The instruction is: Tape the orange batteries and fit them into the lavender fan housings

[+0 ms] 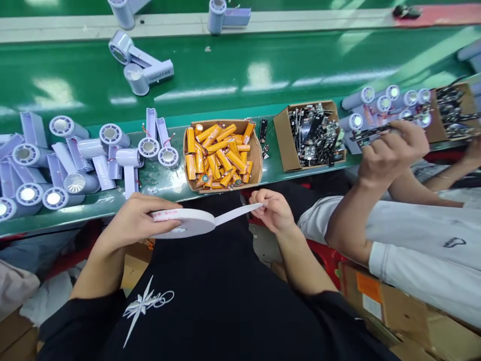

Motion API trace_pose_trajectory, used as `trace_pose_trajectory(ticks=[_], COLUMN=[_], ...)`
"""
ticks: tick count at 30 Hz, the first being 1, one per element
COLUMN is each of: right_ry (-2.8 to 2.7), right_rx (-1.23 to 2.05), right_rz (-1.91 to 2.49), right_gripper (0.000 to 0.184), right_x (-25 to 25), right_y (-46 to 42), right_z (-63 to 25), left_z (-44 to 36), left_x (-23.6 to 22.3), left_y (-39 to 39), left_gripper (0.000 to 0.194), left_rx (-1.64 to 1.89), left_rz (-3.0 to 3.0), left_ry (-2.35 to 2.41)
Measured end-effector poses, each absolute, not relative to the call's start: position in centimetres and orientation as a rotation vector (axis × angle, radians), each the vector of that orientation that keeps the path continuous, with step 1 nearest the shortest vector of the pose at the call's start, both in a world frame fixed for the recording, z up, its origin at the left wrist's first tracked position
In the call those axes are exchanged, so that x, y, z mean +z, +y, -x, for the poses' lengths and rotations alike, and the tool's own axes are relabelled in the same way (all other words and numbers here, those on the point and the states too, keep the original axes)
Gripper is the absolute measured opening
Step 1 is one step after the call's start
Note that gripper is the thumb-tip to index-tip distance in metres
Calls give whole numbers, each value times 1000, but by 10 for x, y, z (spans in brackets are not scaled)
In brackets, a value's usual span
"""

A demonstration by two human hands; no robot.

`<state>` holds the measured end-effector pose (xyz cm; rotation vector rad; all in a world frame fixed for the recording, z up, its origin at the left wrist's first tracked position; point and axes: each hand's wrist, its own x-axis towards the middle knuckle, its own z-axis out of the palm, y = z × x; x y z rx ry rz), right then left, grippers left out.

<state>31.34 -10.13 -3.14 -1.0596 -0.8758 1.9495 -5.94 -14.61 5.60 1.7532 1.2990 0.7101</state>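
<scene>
My left hand (145,218) grips a white roll of tape (197,224), fingers on its top edge and thumb side across its face. From the roll a strip of tape (237,214) runs out to the right. Its free end is pinched between the fingertips of my right hand (273,209), so the strip stretches between both hands in front of my black shirt. Just beyond the hands, a cardboard box (260,163) holds many orange-wrapped cylindrical batteries (221,153), some lying flat and some upright.
Lilac fan bodies (60,160) crowd the bench at left; more lie on the green belt (210,65). Right of the batteries is a carton (287,143) of circuit boards. A co-worker's hand (394,150) holds a dark strip-like part close by at right.
</scene>
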Motion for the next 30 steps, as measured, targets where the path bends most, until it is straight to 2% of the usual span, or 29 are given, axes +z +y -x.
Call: trace_pose_trajectory(ticks=[3, 5, 7, 10, 14, 16, 19, 23, 27, 30], right_ry=[-1308, -1814, -2267, -2422, -2512, -2630, -2636, -2276, -1950, -1914], right_rx=[2081, 2079, 1959, 1577, 733, 605, 811, 1121, 1372, 1543], right_rz=[1392, 1528, 1465, 1374, 1358, 1361, 1406, 1309, 1058, 949], right_gripper=[26, 22, 20, 22, 24, 21, 15, 26, 34, 37], right_x=[-36, -32, -22, -2, 6, 1, -8, -8, 22, 55], right_y=[-84, -70, -53, -26, 3, 14, 28, 29, 7, -6], right_z=[-331, -338, -335, -314, -276, -267, -272, -287, -287, -281], left_z=[78, 85, 84, 74, 58, 54, 49, 41, 26, 14], left_x=[68, 73, 75, 74, 66, 63, 59, 59, 65, 69], left_y=[-155, -159, -158, -146, -121, -110, -99, -88, -76, -66], left_gripper=[4, 6, 7, 6, 24, 32, 42, 43, 41, 36], left_rx=[950, 1049, 1036, 884, 651, 548, 456, 388, 327, 285], left_rz=[-1733, -1725, -1715, -1657, -1618, -1594, -1563, -1565, -1605, -1668], left_ry=[1483, 1535, 1527, 1500, 1430, 1400, 1371, 1320, 1230, 1152])
